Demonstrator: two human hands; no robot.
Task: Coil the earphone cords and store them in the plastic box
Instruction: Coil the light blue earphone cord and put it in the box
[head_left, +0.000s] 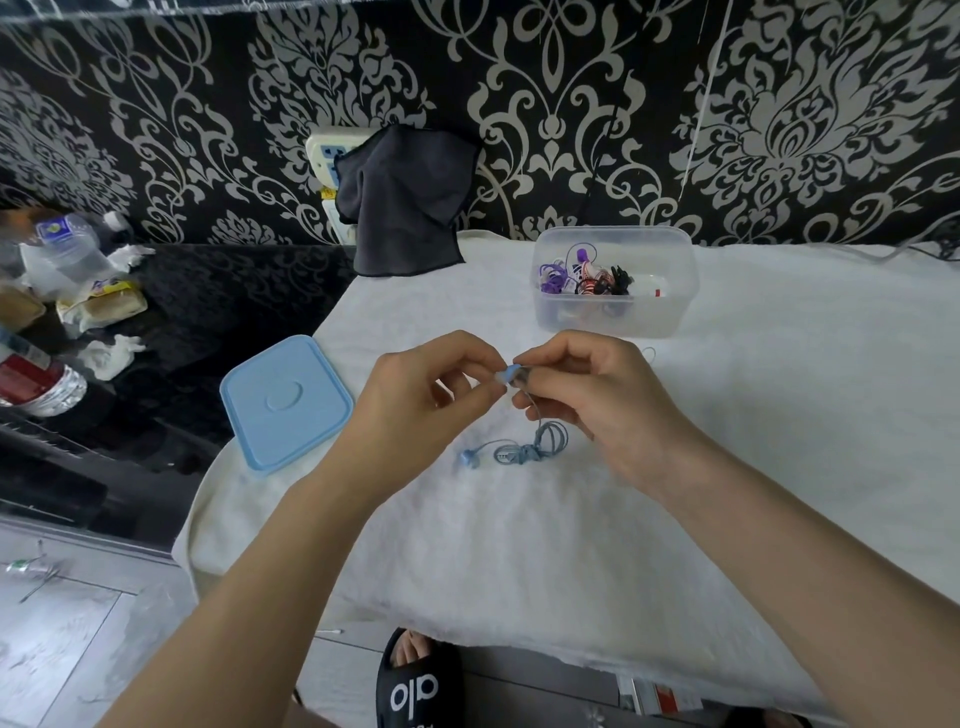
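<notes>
Both hands (415, 395) (587, 395) pinch the blue earbud (511, 373); wind the hanging cord (535, 447) evenly, loosely, avoiding kinks, before boxing (613, 317).

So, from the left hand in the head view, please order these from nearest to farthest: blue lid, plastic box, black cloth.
From the left hand:
1. blue lid, just to its left.
2. plastic box, ahead and right.
3. black cloth, farthest, on the wall.
</notes>
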